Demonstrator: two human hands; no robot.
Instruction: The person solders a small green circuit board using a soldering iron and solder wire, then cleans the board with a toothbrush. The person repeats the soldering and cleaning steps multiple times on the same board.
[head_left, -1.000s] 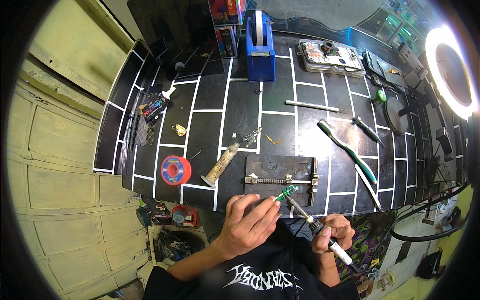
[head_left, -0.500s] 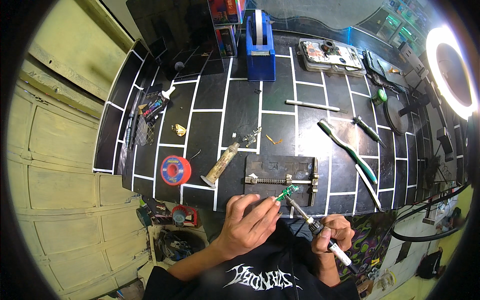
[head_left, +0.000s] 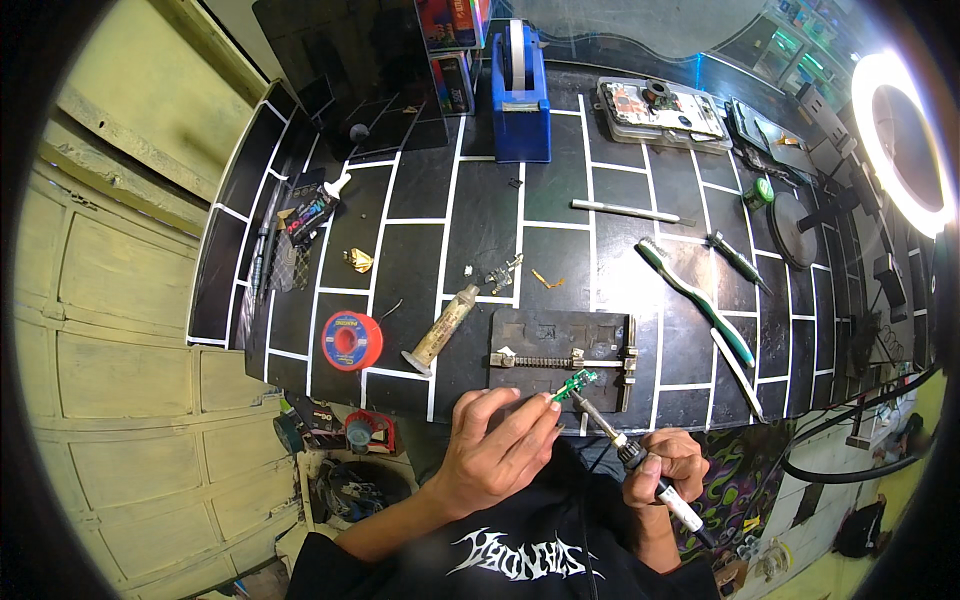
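Between the fingertips of my left hand is a small green circuit board, held just over the near edge of a dark board holder with a spring and metal jaws. My right hand is closed around a soldering iron. Its metal tip points up and left and reaches the board's lower edge; whether it touches, I cannot tell. A tube with a plunger lies left of the holder, and a red solder spool stands farther left.
To the right lie a green-and-white toothbrush, a screwdriver and a thin metal rod. A blue tape dispenser stands at the back, beside a clear case of parts. A lit ring lamp hangs at the right.
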